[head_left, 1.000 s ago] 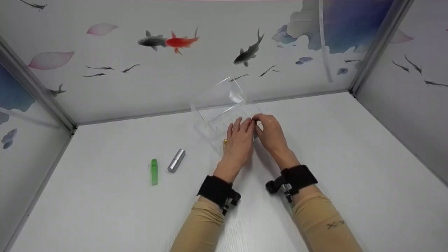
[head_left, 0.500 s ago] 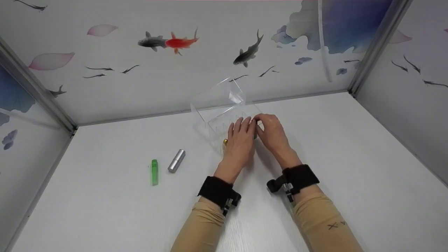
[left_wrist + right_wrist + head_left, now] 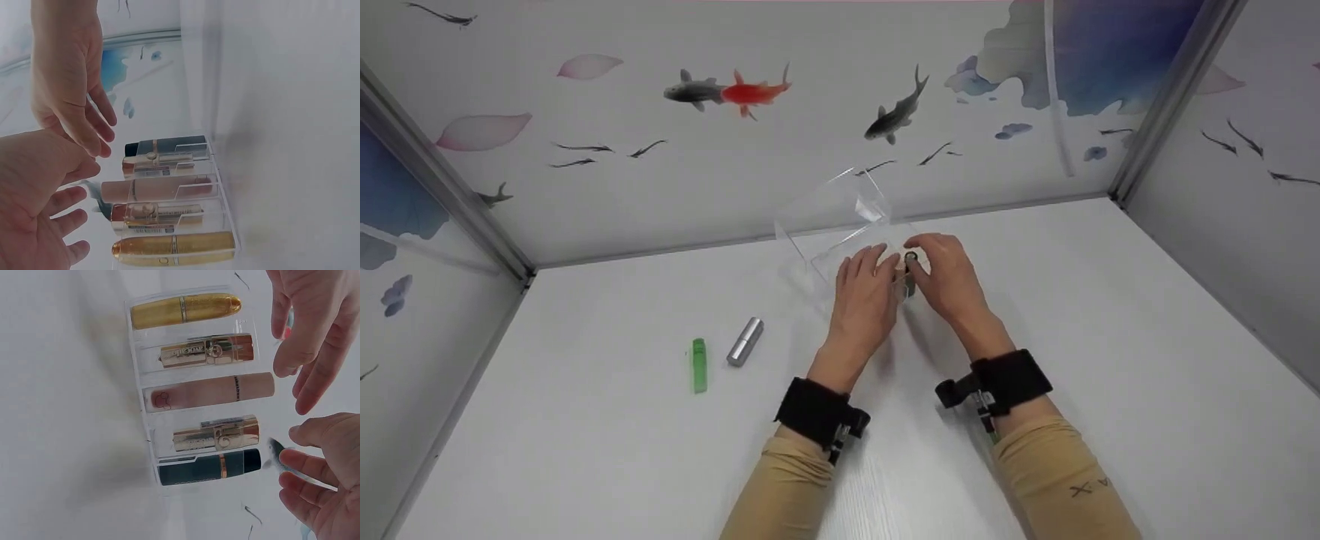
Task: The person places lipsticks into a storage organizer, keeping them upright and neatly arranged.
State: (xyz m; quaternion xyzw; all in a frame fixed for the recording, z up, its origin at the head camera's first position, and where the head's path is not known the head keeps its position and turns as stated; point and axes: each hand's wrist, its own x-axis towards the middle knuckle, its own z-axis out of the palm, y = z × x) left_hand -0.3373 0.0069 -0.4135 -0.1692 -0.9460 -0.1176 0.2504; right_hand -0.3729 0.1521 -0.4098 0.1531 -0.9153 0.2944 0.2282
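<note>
My left hand (image 3: 864,296) hovers over a clear plastic organizer (image 3: 229,216), its fingers loosely extended above the tube tops. Beside it, my right hand (image 3: 950,279) is relaxed, thumb and forefinger apart near a dark green lipstick (image 3: 209,467) at the organizer's right end. Neither hand grips anything. Several lipsticks stand in the slots: a gold one (image 3: 185,311) at the left end, a pink tube (image 3: 211,391) in the middle, and two clear-and-gold ones between. In the head view my left hand hides most of them.
A clear panel (image 3: 832,206) rises behind the organizer, near the back wall. To the left on the white table (image 3: 622,442) lie a silver tube (image 3: 745,342) and a translucent green tube (image 3: 700,365). Printed fish decorate the walls.
The right thumb and forefinger have parted and drawn back from the dark green lipstick, whose top now shows. The left hand has shifted slightly left, covering the gold tip seen before.
</note>
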